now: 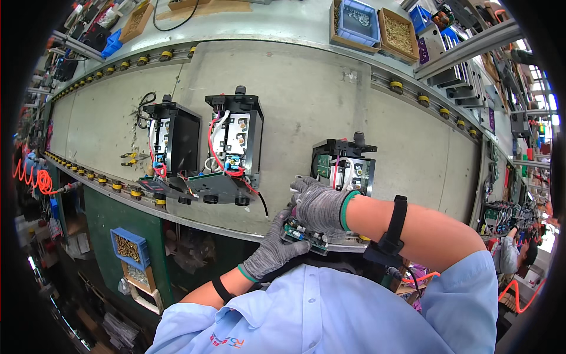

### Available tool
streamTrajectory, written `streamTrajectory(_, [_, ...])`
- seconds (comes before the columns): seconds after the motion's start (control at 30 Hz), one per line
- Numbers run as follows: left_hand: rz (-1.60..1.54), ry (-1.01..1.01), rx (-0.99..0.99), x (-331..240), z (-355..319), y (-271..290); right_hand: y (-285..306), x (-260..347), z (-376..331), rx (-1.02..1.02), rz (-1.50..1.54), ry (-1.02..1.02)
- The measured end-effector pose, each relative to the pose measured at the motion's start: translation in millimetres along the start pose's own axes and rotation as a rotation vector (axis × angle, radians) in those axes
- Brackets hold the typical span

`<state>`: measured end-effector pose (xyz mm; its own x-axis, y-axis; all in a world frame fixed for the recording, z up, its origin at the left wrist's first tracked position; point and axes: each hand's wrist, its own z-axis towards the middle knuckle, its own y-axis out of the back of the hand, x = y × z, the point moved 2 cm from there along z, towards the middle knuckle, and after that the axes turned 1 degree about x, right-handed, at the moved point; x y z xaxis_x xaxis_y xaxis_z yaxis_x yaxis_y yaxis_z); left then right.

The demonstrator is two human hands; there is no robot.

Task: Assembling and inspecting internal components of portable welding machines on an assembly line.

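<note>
At the near table edge my left hand (272, 251), in a grey knit glove with a green cuff, grips a green circuit board (303, 235), thumb along its near side. My gloved right hand (321, 205) is curled just above the board; its fingertips and anything in them are hidden. Beyond that hand stands an open black device housing (346, 154) with wires and metal parts inside, partly covered by the hand. Two similar units, a black housing (236, 133) and another black housing (181, 138), stand to the left, each with a panel hanging at its near end.
Yellow-handled pliers (133, 158) and a black cable (143, 109) lie left of the housings. A blue bin (358, 20) and a cardboard box of small parts (398, 36) stand at the far side. Rollers (396, 87) line the table edges. A metal post (469, 47) rises at far right.
</note>
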<state>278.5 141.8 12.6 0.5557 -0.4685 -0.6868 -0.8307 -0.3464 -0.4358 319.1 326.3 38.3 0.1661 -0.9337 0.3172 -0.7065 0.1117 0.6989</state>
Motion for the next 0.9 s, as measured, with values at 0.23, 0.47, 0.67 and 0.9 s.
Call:
streamTrajectory(0.23, [0.009, -0.043, -0.009, 6.1, 2.9, 3.0, -12.8, 3.6, 5.9, -0.042, -0.062, 0.044])
streamTrajectory(0.47, [-0.027, -0.052, -0.032, 10.3, 3.5, 2.2, -14.3, 9.7, 2.1, -0.106, 0.004, -0.010])
streamTrajectory(0.67, [0.099, -0.049, -0.039, 5.5, 6.5, 2.3, 13.2, 24.9, -13.6, -0.128, -0.146, -0.021])
streamTrajectory(0.9, [0.106, -0.005, 0.039, -10.2, 3.7, -1.4, 34.4, 5.6, -94.4, -0.644, 0.172, -0.343])
